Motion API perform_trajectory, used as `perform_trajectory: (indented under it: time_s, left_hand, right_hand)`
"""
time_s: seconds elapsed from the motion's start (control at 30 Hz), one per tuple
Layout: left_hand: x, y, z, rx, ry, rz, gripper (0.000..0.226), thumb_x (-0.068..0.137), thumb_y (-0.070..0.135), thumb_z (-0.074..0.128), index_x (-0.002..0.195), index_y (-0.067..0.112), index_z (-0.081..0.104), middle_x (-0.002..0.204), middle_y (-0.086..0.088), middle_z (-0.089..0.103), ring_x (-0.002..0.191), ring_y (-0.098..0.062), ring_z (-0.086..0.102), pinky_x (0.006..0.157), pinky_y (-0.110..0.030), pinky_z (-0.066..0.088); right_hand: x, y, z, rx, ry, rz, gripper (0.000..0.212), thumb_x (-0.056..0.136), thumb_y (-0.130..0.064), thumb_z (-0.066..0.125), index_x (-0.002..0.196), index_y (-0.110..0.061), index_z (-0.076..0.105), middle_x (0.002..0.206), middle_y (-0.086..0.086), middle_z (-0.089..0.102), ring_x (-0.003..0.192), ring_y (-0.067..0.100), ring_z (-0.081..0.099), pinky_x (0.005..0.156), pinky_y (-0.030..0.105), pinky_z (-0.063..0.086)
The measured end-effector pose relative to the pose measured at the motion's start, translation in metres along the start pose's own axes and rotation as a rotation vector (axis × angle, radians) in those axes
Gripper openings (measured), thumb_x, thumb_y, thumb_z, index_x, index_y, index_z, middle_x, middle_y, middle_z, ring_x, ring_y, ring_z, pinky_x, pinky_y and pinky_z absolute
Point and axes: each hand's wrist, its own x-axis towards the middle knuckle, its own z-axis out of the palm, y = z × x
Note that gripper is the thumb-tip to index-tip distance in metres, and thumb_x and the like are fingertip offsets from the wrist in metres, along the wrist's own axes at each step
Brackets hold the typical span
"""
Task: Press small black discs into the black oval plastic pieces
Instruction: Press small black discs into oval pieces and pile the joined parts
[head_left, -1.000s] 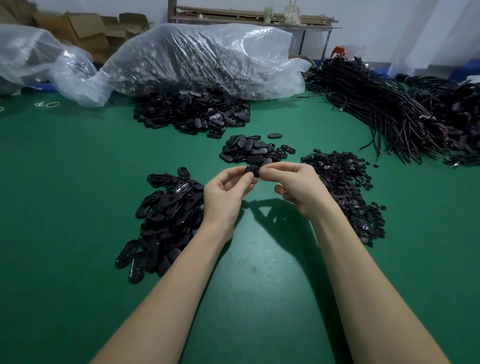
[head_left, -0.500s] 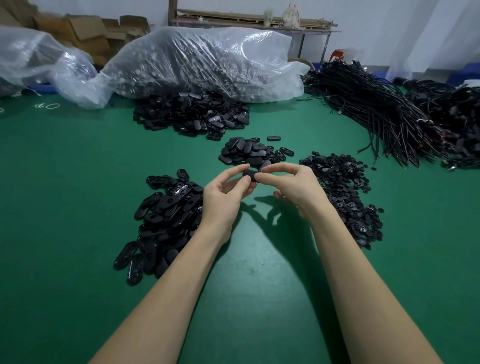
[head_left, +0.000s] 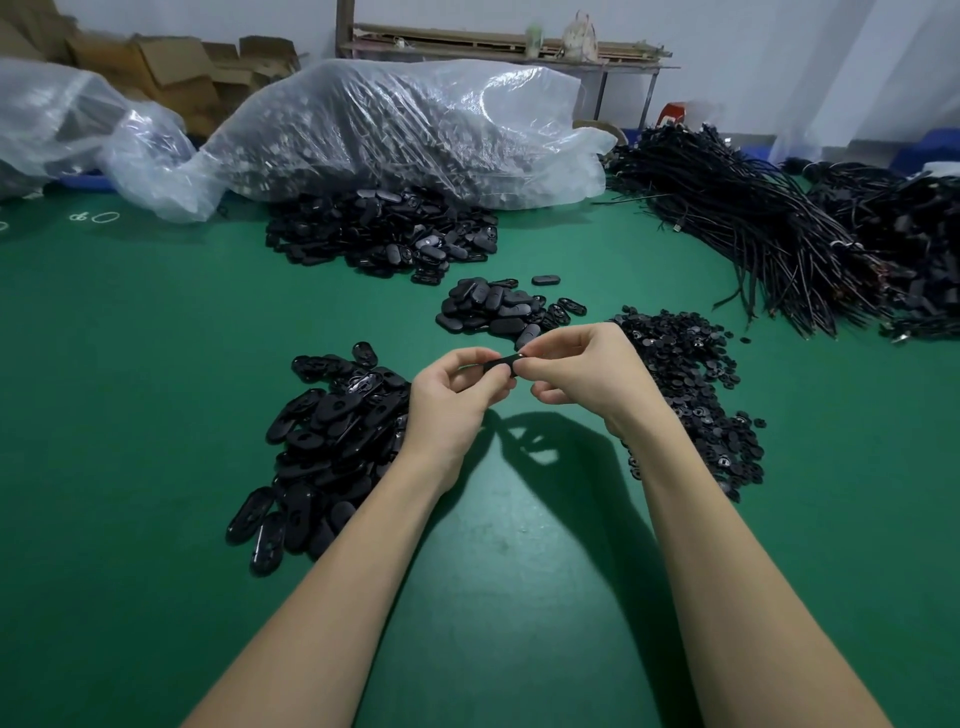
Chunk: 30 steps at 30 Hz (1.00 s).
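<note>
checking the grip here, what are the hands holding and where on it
One black oval piece, held above the table between both hands. The left hand grips its left end, the right hand pinches its right end. Whether a disc is in it cannot be told.

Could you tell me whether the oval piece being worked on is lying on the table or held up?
Held up: both hands, left and right, pinch the oval piece above the table.

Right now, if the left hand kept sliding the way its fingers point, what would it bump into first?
Probably the right hand. The left hand points across at it, and both pinch the same black oval piece between them, so hardly any gap shows.
</note>
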Motion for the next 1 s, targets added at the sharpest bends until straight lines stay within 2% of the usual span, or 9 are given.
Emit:
perform_trajectory:
  time_s: [0.37,0.63,0.83,1.0]
  left_hand:
    - [-0.0003,0.0,-0.0006,0.087,-0.01,0.034,0.013,0.089,0.001,0.074,0.095,0.012,0.07,0.084,0.001,0.078,0.083,-0.012,0.075,0.079,-0.021,0.058]
    - [-0.0009,0.0001,-0.001,0.066,-0.016,0.027,0.014,0.089,0.003,0.075,0.1,0.011,0.07,0.089,0.001,0.079,0.086,-0.013,0.076,0.079,-0.02,0.058]
    - [-0.0003,0.0,-0.0017,0.065,-0.025,0.015,0.015,0.088,0.003,0.075,0.1,0.012,0.071,0.09,-0.001,0.079,0.088,-0.014,0.076,0.079,-0.021,0.058]
    - [0.0003,-0.0003,-0.0025,0.078,-0.03,0.016,0.014,0.088,0.002,0.074,0.099,0.011,0.071,0.089,-0.001,0.079,0.088,-0.015,0.076,0.085,-0.027,0.059]
  right_hand:
    - [-0.0038,0.0032,0.0032,-0.094,0.043,-0.069,0.006,0.082,-0.009,0.082,0.082,-0.011,0.077,0.064,-0.001,0.075,0.058,0.008,0.072,0.057,0.018,0.057]
    - [-0.0038,0.0058,0.0036,-0.011,0.038,-0.046,0.007,0.081,-0.009,0.083,0.082,-0.012,0.076,0.069,0.001,0.076,0.062,0.013,0.073,0.066,0.026,0.062]
    - [-0.0034,0.0064,0.0025,-0.004,0.021,-0.047,0.007,0.082,-0.01,0.083,0.083,-0.012,0.076,0.07,0.001,0.076,0.063,0.014,0.074,0.066,0.026,0.062]
    - [-0.0026,0.0078,0.0022,-0.013,0.021,-0.059,0.008,0.082,-0.009,0.083,0.081,-0.013,0.075,0.069,0.0,0.076,0.06,0.012,0.073,0.063,0.022,0.06]
